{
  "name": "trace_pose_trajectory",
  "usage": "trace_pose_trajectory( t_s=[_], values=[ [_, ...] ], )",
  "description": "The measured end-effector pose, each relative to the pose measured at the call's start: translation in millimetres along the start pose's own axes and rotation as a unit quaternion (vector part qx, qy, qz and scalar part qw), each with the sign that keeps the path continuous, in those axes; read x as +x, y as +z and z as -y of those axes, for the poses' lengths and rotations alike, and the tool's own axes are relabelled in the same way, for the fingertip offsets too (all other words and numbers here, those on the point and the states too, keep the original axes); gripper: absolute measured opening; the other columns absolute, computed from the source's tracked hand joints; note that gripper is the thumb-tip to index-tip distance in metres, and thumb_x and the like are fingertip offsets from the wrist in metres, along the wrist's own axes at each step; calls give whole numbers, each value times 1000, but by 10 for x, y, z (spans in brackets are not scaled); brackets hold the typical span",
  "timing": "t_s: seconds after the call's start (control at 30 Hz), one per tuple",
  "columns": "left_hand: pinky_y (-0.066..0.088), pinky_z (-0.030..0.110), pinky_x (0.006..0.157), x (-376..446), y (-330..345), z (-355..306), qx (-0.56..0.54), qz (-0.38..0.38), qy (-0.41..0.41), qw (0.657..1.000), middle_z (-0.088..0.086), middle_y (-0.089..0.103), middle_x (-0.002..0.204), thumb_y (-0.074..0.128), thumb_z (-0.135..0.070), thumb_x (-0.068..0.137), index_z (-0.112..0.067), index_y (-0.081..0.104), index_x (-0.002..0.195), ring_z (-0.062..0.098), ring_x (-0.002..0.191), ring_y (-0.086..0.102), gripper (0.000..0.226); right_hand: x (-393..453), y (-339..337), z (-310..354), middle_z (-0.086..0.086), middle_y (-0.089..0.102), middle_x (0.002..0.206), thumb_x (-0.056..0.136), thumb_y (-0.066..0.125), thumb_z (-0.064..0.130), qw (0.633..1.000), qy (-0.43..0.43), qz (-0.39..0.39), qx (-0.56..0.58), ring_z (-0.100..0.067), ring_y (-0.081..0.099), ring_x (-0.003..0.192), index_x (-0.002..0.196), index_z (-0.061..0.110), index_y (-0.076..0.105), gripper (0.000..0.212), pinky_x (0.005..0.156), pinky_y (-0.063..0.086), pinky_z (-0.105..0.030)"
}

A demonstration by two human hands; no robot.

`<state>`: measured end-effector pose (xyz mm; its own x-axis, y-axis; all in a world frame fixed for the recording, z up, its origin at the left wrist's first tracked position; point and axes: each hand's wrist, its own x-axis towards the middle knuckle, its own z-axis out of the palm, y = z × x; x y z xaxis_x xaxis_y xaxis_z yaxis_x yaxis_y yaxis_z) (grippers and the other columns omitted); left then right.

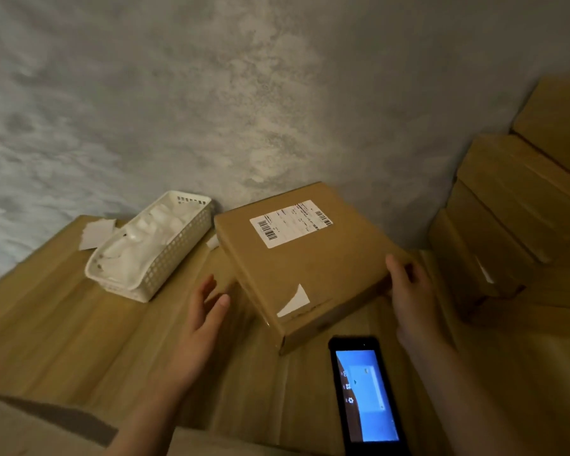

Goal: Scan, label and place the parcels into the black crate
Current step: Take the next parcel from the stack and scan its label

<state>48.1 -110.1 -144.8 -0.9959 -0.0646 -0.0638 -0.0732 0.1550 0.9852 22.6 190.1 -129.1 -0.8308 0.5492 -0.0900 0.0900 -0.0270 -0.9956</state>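
A flat brown cardboard parcel (305,258) lies on the wooden table (63,317), near the wall. A white barcode label (288,222) is stuck on its top, and a small white sticker (295,304) peels up near its front edge. My right hand (408,291) touches the parcel's right edge with its fingers. My left hand (204,311) hovers open just left of the parcel, fingers straight, apart from it. A black handheld scanner (366,394) with a lit blue screen lies on the table in front of the parcel. No black crate is in view.
A white plastic basket (152,245) holding white label sheets stands at the left back, with loose white paper (97,233) beside it. Several cardboard boxes (514,209) are stacked at the right against the grey wall.
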Motion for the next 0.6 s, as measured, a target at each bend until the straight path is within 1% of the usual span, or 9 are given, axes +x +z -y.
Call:
trace_pose_trajectory(
  t_s=[0.1, 0.2, 0.27, 0.3, 0.37, 0.4, 0.47, 0.53, 0.6],
  values=[
    [29, 30, 110, 51, -270, 10, -3, -77, 24, 997, -18, 29, 154, 47, -57, 91, -38, 20, 153, 5, 140, 32, 71, 57, 106, 16, 8, 66, 119, 69, 60, 66, 997, -14, 58, -39, -18, 63, 109, 121, 33, 60, 62, 99, 49, -50],
    [22, 33, 118, 129, -486, 24, -16, -114, 41, 993, -14, 22, 161, 45, -59, 93, -37, 16, 155, 5, 145, 24, 72, 47, 248, 81, 6, 69, 105, 86, 61, 44, 993, -27, 103, -56, -19, 65, 102, 108, 25, 67, 29, 89, 55, -44],
    [23, 31, 116, 162, -592, 31, -23, -107, 47, 993, -13, 22, 162, 43, -55, 94, -37, 17, 155, 8, 146, 24, 69, 62, 342, 113, 1, 67, 105, 96, 55, 27, 988, -31, 138, -66, -19, 64, 99, 109, 17, 66, 20, 75, 56, -35],
    [25, 31, 115, 170, -636, 36, -25, -95, 50, 994, -14, 25, 160, 43, -55, 92, -38, 20, 155, 7, 145, 27, 69, 71, 390, 129, 0, 66, 107, 98, 53, 26, 985, -29, 156, -73, -17, 63, 98, 109, 17, 65, 19, 71, 55, -32],
    [31, 35, 115, 178, -715, 65, -28, -63, 59, 996, -17, 36, 155, 47, -51, 89, -41, 30, 151, 5, 141, 35, 65, 85, 494, 153, 6, 63, 106, 99, 49, 29, 978, -24, 188, -90, -11, 60, 94, 102, 28, 63, 14, 69, 51, -30],
    [34, 38, 115, 180, -744, 85, -24, -44, 62, 997, -19, 41, 151, 49, -49, 89, -43, 36, 148, 5, 139, 39, 61, 106, 547, 149, 10, 60, 104, 100, 47, 31, 975, -21, 197, -104, -7, 58, 93, 100, 32, 59, 12, 71, 50, -29],
    [38, 42, 112, 191, -789, 138, -7, -14, 55, 998, -23, 44, 147, 52, -47, 89, -51, 46, 139, 5, 134, 43, 50, 171, 654, 109, 10, 58, 109, 100, 46, 38, 970, -11, 205, -130, -7, 56, 96, 108, 35, 55, 13, 80, 51, -34],
    [37, 34, 111, 184, -816, 187, -13, 1, 53, 998, -25, 45, 144, 55, -46, 88, -53, 54, 131, -7, 130, 43, 43, 236, 756, 61, 4, 57, 125, 97, 46, 47, 966, 0, 213, -148, -14, 56, 108, 122, 33, 54, 30, 92, 50, -42],
    [35, 26, 109, 180, -839, 211, -24, 5, 59, 998, -29, 48, 140, 56, -45, 87, -50, 57, 129, -17, 125, 42, 43, 300, 834, 24, 1, 50, 138, 95, 46, 53, 962, 21, 221, -159, -20, 51, 120, 139, 26, 47, 52, 103, 44, -47]
  ],
)
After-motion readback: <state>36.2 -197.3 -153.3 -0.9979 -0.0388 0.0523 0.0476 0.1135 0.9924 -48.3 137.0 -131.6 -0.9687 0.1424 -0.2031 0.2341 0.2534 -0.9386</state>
